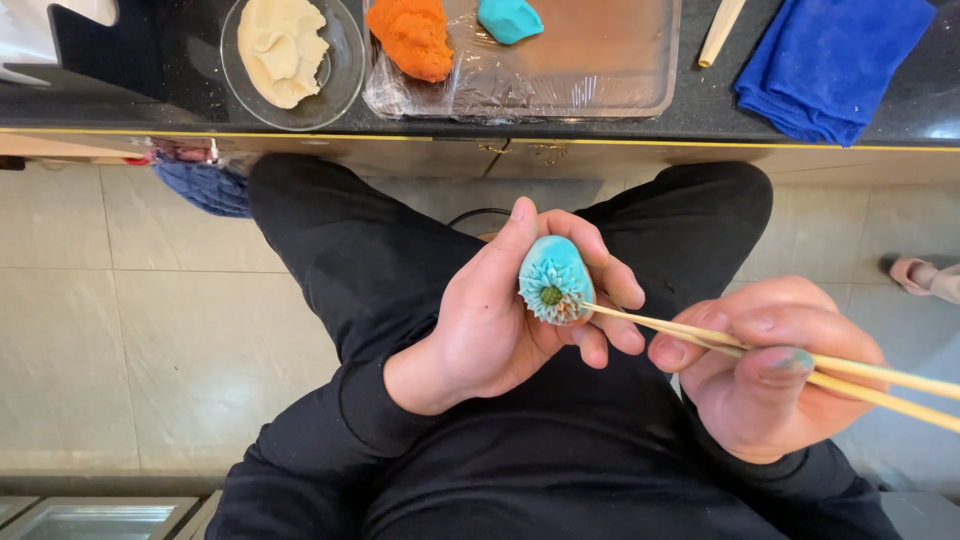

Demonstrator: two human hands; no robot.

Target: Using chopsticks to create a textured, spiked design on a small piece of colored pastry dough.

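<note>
My left hand (500, 310) cradles a small turquoise dough flower (555, 278) with cut petals and a green centre, thumb on its top and fingers wrapped behind it. My right hand (770, 375) grips a pair of pale wooden chopsticks (700, 335); their tips touch the flower's lower right edge. Both hands hover over my lap, and I wear black clothes.
The dark counter (150, 90) above carries a glass bowl of cream dough (285, 45), a plastic-wrapped tray (600, 70) with orange dough (412, 35) and turquoise dough (508, 18), a wooden stick (720, 30) and a folded blue cloth (830, 60). Tiled floor lies below; a slipper (920, 275) is at right.
</note>
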